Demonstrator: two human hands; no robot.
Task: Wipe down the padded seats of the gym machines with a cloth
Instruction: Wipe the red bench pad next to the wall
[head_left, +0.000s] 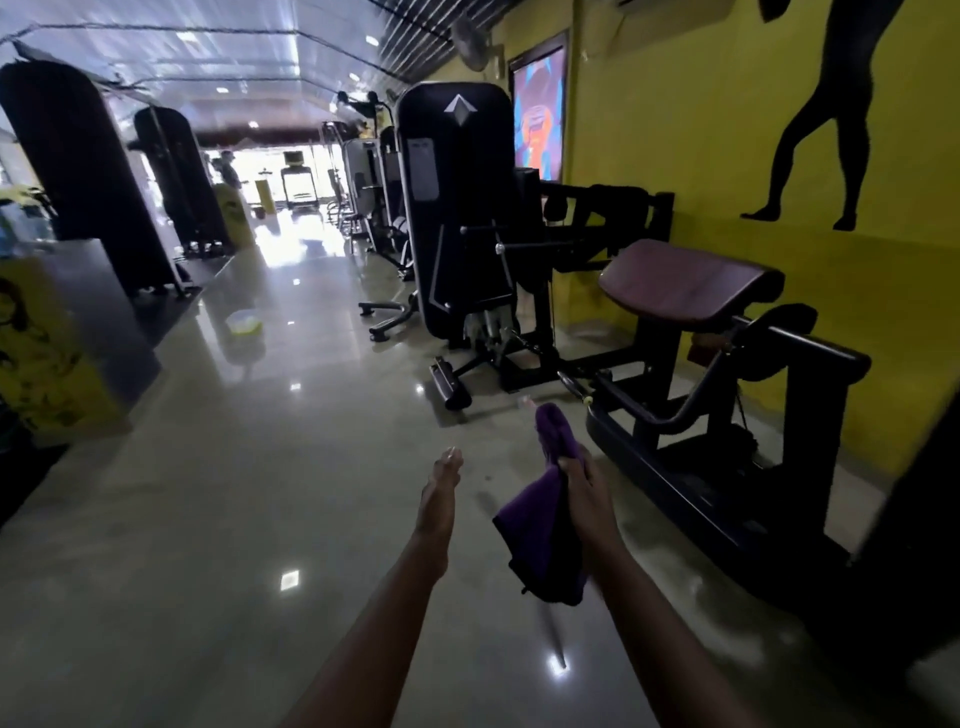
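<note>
My right hand (582, 486) grips a purple cloth (540, 540) that bunches above my fingers and hangs down below them. My left hand (441, 493) is stretched forward beside it, fingers straight and holding nothing. Ahead on the right stands a black gym machine (457, 208) with a dark red padded arm rest (685, 283) tilted toward me. Both hands are well short of the pad, over the shiny floor.
A low black frame and foot bar (691, 467) of the machine jut out at right. A yellow wall (701, 130) runs behind it. More machines line the aisle; a small bowl (243, 323) sits on the floor. A yellow counter (57, 353) stands at left. A person stands far back.
</note>
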